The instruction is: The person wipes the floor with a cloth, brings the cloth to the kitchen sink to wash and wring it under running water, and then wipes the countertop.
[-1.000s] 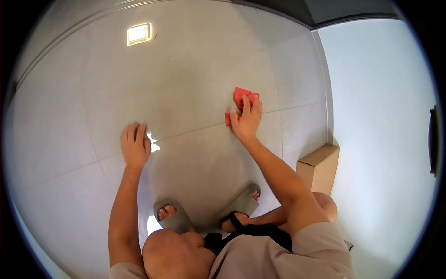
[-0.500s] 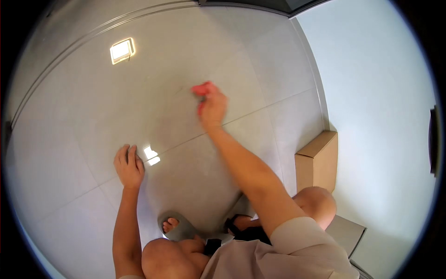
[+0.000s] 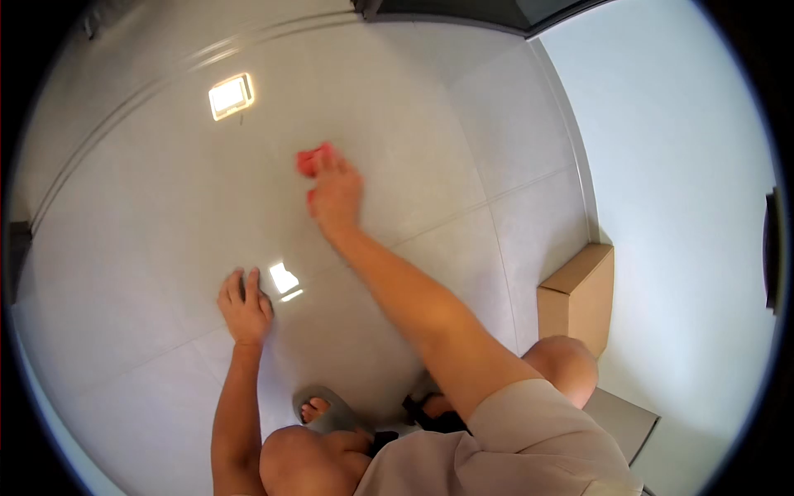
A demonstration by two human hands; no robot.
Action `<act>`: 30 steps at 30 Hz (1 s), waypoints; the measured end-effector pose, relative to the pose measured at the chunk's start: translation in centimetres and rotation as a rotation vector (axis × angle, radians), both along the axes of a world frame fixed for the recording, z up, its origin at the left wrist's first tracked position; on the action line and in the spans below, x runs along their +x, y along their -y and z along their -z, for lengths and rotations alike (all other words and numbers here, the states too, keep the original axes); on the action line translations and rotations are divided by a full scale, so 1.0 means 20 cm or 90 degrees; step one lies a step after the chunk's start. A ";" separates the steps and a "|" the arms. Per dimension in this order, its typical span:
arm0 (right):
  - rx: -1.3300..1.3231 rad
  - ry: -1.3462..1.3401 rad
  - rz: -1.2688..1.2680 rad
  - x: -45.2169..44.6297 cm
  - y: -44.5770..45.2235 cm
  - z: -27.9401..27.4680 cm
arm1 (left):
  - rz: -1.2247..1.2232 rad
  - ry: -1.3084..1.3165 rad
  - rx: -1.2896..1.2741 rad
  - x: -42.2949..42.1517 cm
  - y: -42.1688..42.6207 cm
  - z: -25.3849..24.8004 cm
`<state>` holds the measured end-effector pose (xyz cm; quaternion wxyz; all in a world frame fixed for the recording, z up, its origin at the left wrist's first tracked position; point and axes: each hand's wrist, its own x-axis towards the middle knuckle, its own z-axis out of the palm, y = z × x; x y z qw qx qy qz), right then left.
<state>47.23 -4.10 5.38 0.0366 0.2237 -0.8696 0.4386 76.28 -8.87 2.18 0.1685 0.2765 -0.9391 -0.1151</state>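
A crumpled red cloth [image 3: 309,162] is pressed against the glossy tiled floor [image 3: 397,149] under my right hand [image 3: 337,197]. The fingers are closed over the cloth, which shows at the fingertips and at the thumb side; part of it is hidden beneath the palm. Lower left, my left hand [image 3: 246,310] rests on the floor with its fingers apart and nothing in it. Bright light reflections [image 3: 283,279] lie on the tiles beside that hand.
A brown cardboard box [image 3: 576,293] stands against the white wall [image 3: 670,182] at the right. Along the top left runs a floor track [image 3: 107,124], and a dark-framed panel [image 3: 463,15] is at the top. My slippered feet [image 3: 318,407] are below.
My right hand has moved left across the floor with the red cloth. My left hand stays on the floor; the whole view has shifted slightly.
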 end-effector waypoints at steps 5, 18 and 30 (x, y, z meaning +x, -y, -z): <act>0.000 -0.211 -0.182 -0.06 0.12 0.26 | 0.030 -0.057 0.114 -0.03 0.11 -0.02; 0.333 -0.279 0.096 -0.36 -0.08 0.34 | -0.160 0.029 0.009 -0.27 0.34 0.00; -0.076 -0.072 -0.156 -0.07 0.06 0.15 | -0.170 -0.124 0.105 -0.18 0.34 0.07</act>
